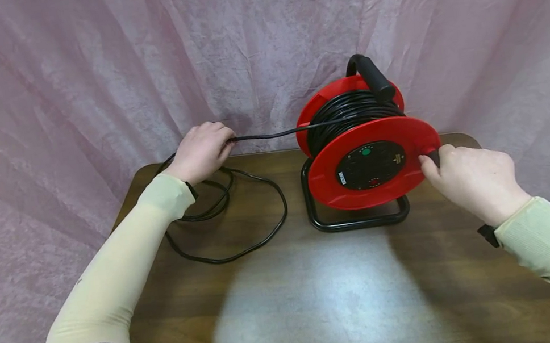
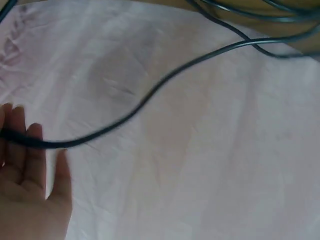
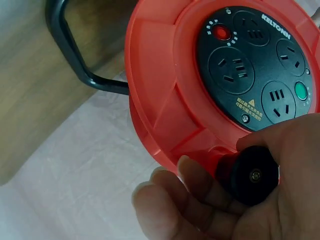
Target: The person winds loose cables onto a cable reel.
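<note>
A red cable reel (image 1: 374, 162) with black cable (image 1: 349, 106) wound on its drum stands on the table in a black tubular frame (image 1: 358, 223). My right hand (image 1: 477, 178) grips the black crank knob (image 3: 255, 175) on the reel's front disc, thumb and fingers about it. Left of the reel, my left hand (image 1: 202, 150) holds the cable's free run (image 2: 105, 131), which lies across its fingers. That run stretches nearly level from the hand to the drum. Loose cable loops (image 1: 244, 252) rest on the table below and beside the left hand.
The brown wooden table (image 1: 291, 307) ends at its back edge just behind the reel. A pink curtain (image 1: 250, 54) hangs behind it. The reel's black carrying handle (image 1: 370, 77) rises above the drum. Sockets, a green button and a red one sit on the black face panel (image 3: 255, 65).
</note>
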### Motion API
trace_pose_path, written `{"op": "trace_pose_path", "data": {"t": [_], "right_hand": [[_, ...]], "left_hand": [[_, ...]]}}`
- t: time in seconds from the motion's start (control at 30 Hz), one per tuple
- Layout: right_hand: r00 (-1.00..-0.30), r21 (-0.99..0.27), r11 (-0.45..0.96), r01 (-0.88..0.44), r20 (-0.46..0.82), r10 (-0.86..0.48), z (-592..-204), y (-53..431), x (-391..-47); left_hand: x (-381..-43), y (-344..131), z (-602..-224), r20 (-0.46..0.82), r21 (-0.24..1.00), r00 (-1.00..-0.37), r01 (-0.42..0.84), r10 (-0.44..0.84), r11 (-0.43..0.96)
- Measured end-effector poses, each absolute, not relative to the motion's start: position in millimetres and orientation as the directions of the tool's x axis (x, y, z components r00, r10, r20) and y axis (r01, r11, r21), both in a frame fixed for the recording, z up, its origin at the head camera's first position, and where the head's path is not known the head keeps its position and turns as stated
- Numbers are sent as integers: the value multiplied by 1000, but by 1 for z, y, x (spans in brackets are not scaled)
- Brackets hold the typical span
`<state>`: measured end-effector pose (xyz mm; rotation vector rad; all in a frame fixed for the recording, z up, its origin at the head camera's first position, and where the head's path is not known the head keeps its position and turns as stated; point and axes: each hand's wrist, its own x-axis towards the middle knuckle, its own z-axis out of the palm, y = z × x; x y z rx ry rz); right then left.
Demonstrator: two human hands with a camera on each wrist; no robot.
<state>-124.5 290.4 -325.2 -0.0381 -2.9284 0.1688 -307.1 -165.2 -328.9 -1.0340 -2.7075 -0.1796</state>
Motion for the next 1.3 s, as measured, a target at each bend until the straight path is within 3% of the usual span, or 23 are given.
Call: {"op": "trace_pose_path", "data": {"t": [0.37,0.57,0.9,1.3], "right_hand": [[-985,-154,988,23,166,48,-330,291,-126],[-996,-168,985,47,69,59,-333,296,-124],[-997,-191,979,66,30,73,-359,303,-118],[-994,-234,966,108,3,111,-376,297,-113]], "left_hand": [[-299,-212,-307,269,16,-772,602,576,799],[-292,-236,-306,216,123,-795,599,567,792],[-296,-237,-316,265,215,-782,618,564,756],[-296,-238,-335,238,224,-748,662,619,715]]}}
